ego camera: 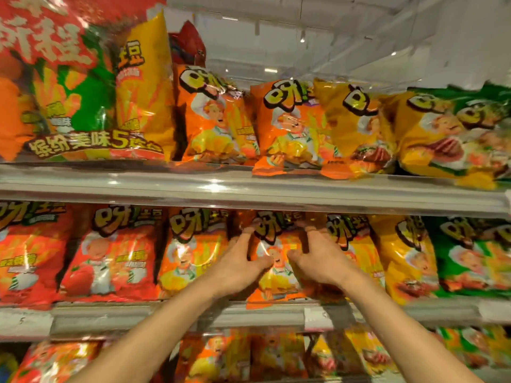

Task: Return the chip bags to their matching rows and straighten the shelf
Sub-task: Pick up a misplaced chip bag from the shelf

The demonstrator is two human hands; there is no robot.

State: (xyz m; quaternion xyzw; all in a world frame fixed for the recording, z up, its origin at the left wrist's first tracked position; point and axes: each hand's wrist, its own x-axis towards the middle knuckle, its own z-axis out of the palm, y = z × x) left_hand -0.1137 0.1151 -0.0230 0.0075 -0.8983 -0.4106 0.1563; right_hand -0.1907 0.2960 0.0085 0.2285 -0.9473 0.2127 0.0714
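An orange chip bag (276,275) stands upright at the front of the middle shelf (249,313), between other orange bags (190,252) on its left and yellow bags (401,258) on its right. My left hand (240,261) grips its left edge, with the fingers reaching behind the bag. On the bag's right edge sits my right hand (318,255), thumb on the front. The bag's bottom corner hangs slightly over the shelf lip.
Red bags (110,252) fill the middle shelf's left end, green bags (475,258) its right. The upper shelf (249,186) carries a large multipack (69,92), orange bags (215,120), tilted yellow bags (356,125) and green ones. More bags sit on the lowest shelf.
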